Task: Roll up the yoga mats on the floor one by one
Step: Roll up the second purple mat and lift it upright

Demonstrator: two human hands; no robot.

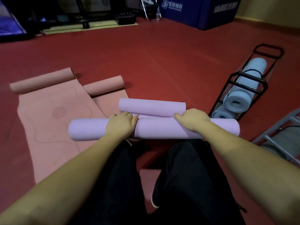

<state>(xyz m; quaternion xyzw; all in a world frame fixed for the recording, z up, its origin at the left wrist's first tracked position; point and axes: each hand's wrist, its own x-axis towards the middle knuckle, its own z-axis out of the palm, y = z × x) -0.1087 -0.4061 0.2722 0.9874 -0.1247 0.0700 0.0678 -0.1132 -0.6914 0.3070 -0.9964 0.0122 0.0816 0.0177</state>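
Lilac foam fills the middle of the view: a rolled lilac mat [154, 129] lies crosswise on the red floor [162, 62], right in front of the person's knees. Left hand [121, 125] and right hand [193, 119] both press down on top of it, fingers draped over the far side, each grip curled over the roll. Just beyond, touching it, sits a second lilac roll [152, 107]. Off to the left, two pink mats [53, 114] lie partly unrolled, far ends curled. At right, a black wire rack [243, 83] holds blue-grey rolled mats [243, 93].
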